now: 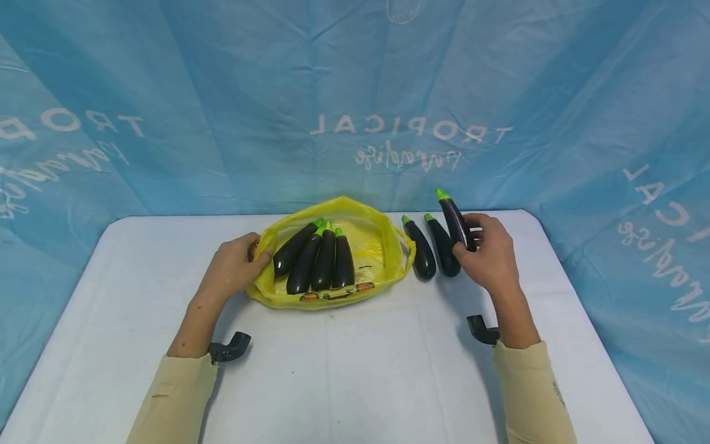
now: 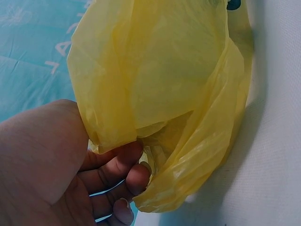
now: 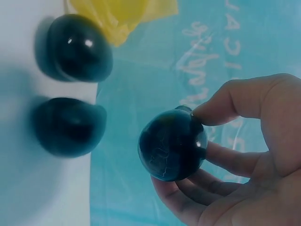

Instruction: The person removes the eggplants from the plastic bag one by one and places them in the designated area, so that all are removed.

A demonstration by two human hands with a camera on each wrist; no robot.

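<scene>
A yellow plastic bag (image 1: 368,240) lies with its mouth spread, and several dark eggplants with green stems (image 1: 324,262) rest inside it. My left hand (image 1: 235,262) pinches the bag's left rim; in the left wrist view its fingers (image 2: 117,174) curl at the edge of the yellow plastic (image 2: 174,70). My right hand (image 1: 490,253) holds an eggplant (image 1: 456,221) by its lower end, raised, green stem pointing up and away. In the right wrist view the thumb and fingers of the right hand (image 3: 244,150) surround the round end of that eggplant (image 3: 171,146).
Two more eggplants, one (image 1: 420,248) beside the bag's right handle and one (image 1: 444,246) nearer my right hand, lie on the white table (image 1: 355,370). A blue printed curtain (image 1: 249,92) hangs behind the table and at both sides.
</scene>
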